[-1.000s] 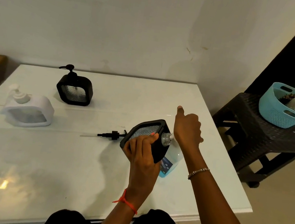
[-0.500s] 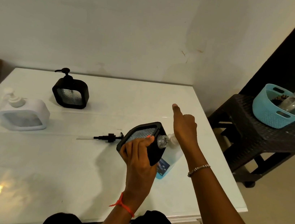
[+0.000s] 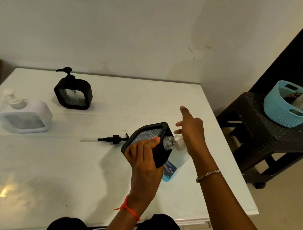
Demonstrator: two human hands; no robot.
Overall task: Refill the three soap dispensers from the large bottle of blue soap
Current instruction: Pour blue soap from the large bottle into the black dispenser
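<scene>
Just under the open right hand point(image 3: 191, 132) stands the bottle point(image 3: 177, 158), beside the uncapped dispenser point(image 3: 144, 133) gripped tilted in the left hand point(image 3: 144, 160); best lift it steadily and pour slowly into the narrow neck.

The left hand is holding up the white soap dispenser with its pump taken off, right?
No. In the head view the left hand grips the black square soap dispenser, not a white one. Its black pump is indeed off.

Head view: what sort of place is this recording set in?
Probably a room in a home: a glossy white table against a plain painted wall, and a dark woven stool carrying a turquoise basket.
</scene>
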